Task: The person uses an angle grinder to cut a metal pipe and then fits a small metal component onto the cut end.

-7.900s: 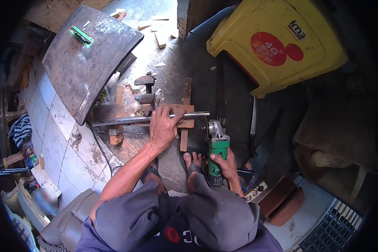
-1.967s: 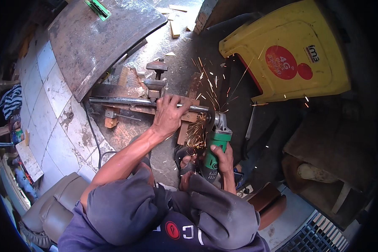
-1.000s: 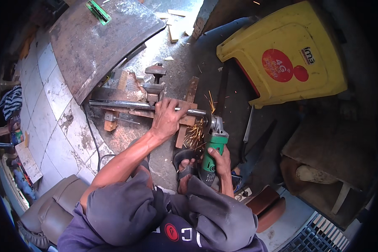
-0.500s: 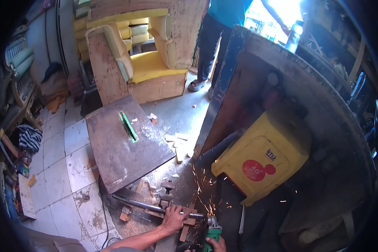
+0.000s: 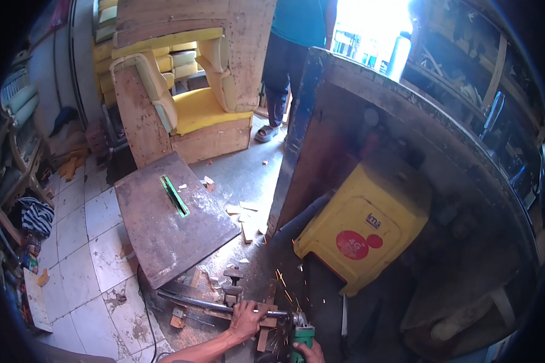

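My left hand (image 5: 246, 318) is closed over a long, slightly curved metal tube (image 5: 194, 302) near its right end. Low in the picture, my right hand (image 5: 312, 353) grips the body of a green angle grinder (image 5: 303, 336). The grinder's metal head (image 5: 298, 319) meets the tube's right end, and orange sparks (image 5: 287, 290) fly up and down from there. Just beyond my left hand stands a dark metal clamp (image 5: 232, 284). Wood pieces (image 5: 264, 336) lie under the tube. Where the disc touches the metal is hidden.
A brown board with a green-edged slot (image 5: 175, 242) stands ahead on the left. To the right, a yellow plastic stool (image 5: 369, 224) sits against a large dark table frame (image 5: 297, 121). Beyond are an unfinished yellow armchair (image 5: 212, 130) and a standing person (image 5: 284, 60). A cable (image 5: 146, 314) crosses the tiles.
The whole view has shifted slightly, with things sitting farther left. Fewer sparks show now. The standing person's arm, earlier stretched toward the bottle, hangs down. Both my hands keep their holds.
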`<move>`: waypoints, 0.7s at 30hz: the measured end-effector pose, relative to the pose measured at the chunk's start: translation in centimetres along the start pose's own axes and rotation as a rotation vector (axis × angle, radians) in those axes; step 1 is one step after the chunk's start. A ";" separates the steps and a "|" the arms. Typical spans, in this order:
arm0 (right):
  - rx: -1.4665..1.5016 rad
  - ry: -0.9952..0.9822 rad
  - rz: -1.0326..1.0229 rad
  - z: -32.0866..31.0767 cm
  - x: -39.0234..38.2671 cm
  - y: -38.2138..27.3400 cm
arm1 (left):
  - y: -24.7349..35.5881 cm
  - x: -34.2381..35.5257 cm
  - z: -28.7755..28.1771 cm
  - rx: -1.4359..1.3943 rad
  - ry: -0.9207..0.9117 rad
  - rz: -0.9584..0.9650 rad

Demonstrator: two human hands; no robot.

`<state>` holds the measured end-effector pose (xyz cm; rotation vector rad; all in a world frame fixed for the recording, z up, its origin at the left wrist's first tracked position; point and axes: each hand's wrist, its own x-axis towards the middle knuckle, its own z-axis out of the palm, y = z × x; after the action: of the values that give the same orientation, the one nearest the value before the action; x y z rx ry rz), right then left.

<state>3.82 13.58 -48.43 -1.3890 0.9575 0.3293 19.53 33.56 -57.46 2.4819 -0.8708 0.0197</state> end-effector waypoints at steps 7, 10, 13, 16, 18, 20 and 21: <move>0.007 -0.157 -0.139 -1.4 4.3 3.1 | -0.9 -0.2 0.9 0.030 -0.025 0.002; 0.001 -0.150 -0.193 -1.6 6.0 5.7 | -0.2 -1.2 0.8 0.017 0.051 0.012; 0.054 -0.165 -0.188 -1.3 5.2 3.4 | -0.1 0.4 0.2 -0.043 0.064 -0.001; 0.090 -0.140 -0.163 -1.1 3.9 3.0 | 0.4 0.7 -0.1 -0.050 0.067 0.007; 0.089 -0.140 -0.170 -1.3 4.2 3.6 | 0.5 0.6 -0.1 -0.050 0.064 0.015; 0.085 -0.139 -0.166 -1.4 4.3 3.7 | 0.4 0.8 0.0 -0.058 0.066 0.012; 0.090 -0.151 -0.170 -1.1 4.3 3.3 | 0.2 0.6 0.0 -0.054 0.066 0.000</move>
<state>3.66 11.83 -53.69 -1.3331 0.7173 0.2562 19.91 33.06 -57.22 2.4167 -0.8334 0.0767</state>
